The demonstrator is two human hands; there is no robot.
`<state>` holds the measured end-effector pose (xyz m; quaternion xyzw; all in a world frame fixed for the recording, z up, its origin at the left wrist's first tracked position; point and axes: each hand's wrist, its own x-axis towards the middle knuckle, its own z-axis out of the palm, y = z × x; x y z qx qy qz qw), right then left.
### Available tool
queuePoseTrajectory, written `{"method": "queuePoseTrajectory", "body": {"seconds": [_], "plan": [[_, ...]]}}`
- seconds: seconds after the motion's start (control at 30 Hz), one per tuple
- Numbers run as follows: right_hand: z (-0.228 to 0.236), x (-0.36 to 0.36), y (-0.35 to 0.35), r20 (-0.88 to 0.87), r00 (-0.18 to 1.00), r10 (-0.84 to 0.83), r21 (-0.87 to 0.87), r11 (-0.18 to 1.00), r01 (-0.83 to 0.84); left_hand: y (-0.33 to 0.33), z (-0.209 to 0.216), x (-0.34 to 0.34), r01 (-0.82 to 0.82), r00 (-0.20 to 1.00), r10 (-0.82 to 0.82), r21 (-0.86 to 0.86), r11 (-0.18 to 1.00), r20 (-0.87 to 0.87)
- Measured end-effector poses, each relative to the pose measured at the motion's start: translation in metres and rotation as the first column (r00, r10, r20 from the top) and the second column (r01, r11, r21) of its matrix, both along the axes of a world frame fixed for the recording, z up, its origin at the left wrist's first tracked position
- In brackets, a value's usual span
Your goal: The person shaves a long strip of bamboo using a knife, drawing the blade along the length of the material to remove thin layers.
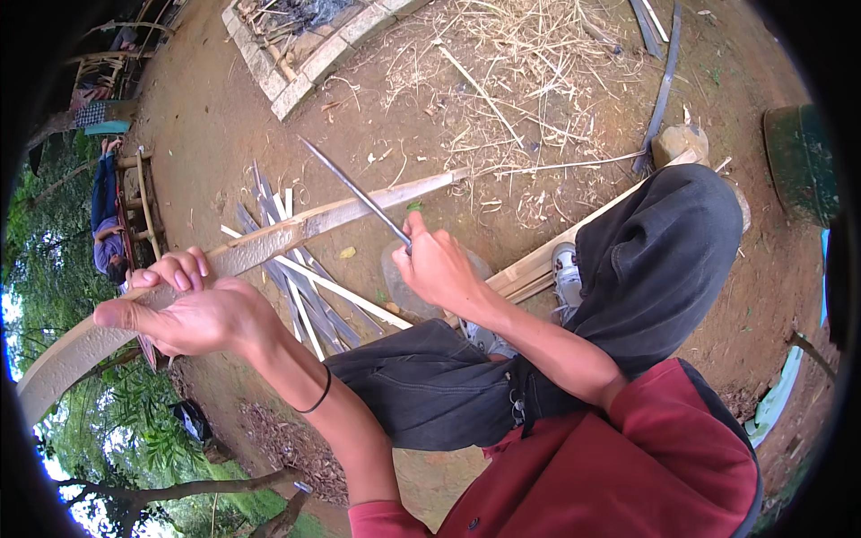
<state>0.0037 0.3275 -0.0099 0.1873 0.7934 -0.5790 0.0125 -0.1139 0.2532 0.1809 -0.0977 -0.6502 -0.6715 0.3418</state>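
A long split bamboo strip (260,249) slants across the view, from the lower left edge up to a thin tip over the ground. My left hand (202,314) is wrapped round it near the left side, thumb stretched along it and fingers over its upper edge. In my right hand (439,269) is a long, narrow-looking knife (345,179), gripped in a closed fist, its handle mostly hidden. The blade points up and left and crosses the strip in the view; I cannot tell whether it touches.
Several split strips (309,287) lie on the dirt before my knees, beside a flat stone (395,282). Pale shavings (538,81) are scattered farther off, near a brick-edged fire pit (309,76). A green barrel (798,166) stands right. Another person (108,238) is at far left.
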Motion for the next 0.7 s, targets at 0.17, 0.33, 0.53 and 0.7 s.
{"method": "queuePoseTrajectory", "body": {"seconds": [0.17, 0.33, 0.53, 0.7], "plan": [[-0.094, 0.012, 0.013, 0.237, 0.958, -0.162, 0.001, 0.986, 0.166, 0.011, 0.005, 0.016, 0.01, 1.0, -0.011, 0.009, 1.0, 0.01], [-0.03, 0.004, 0.009, 0.109, 0.99, -0.09, -0.128, 0.986, 0.104, 0.007, 0.0, 0.014, 0.04, 0.999, -0.04, -0.032, 0.999, -0.005], [-0.13, 0.012, 0.007, 0.246, 0.96, -0.132, -0.059, 0.987, 0.151, 0.0, 0.004, 0.016, 0.057, 0.998, -0.057, 0.015, 0.998, 0.036], [-0.112, 0.001, 0.002, 0.247, 0.952, -0.182, 0.01, 0.983, 0.185, -0.005, 0.004, 0.003, 0.063, 0.998, -0.063, -0.018, 0.998, -0.005]]}}
